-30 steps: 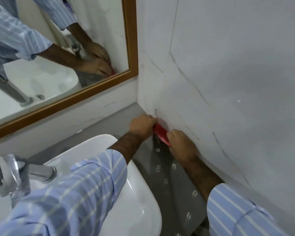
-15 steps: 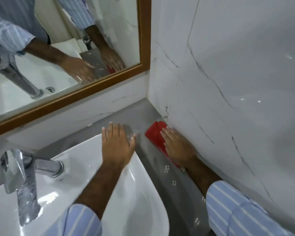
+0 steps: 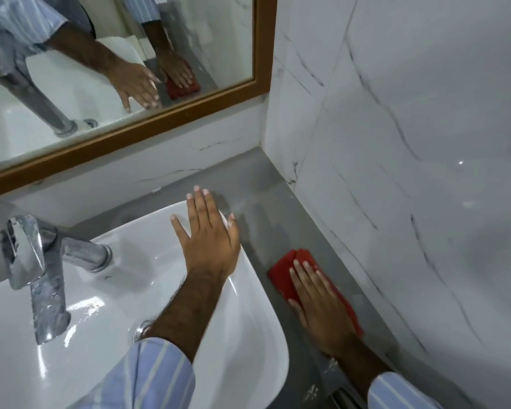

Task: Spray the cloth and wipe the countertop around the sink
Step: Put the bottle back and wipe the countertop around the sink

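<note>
Marble-patterned wall [image 3: 425,143] tiles close the corner on the right and behind, and a wood-framed mirror [image 3: 160,128] hangs above, reflecting both hands and the red cloth. A white sink [image 3: 248,364] fills the lower left, with a chrome tap [image 3: 42,267] at its back edge and a drain partly hidden under the left forearm. A grey table [image 3: 263,202] runs as a narrow strip between the sink and the right wall and along the back. The left hand [image 3: 208,240] lies palm down on the sink's far right rim, fingers [image 3: 199,205] spread flat and gripping nothing, their tips reaching onto the table. The right hand [image 3: 322,308] presses flat on the cloth [image 3: 283,270], fingers straight and close together, holding it down rather than clutching it. The cloth lies on the table strip just beside the right wall, its red edge showing ahead of the fingertips and along the wall side. Striped blue sleeves cover both forearms.
</note>
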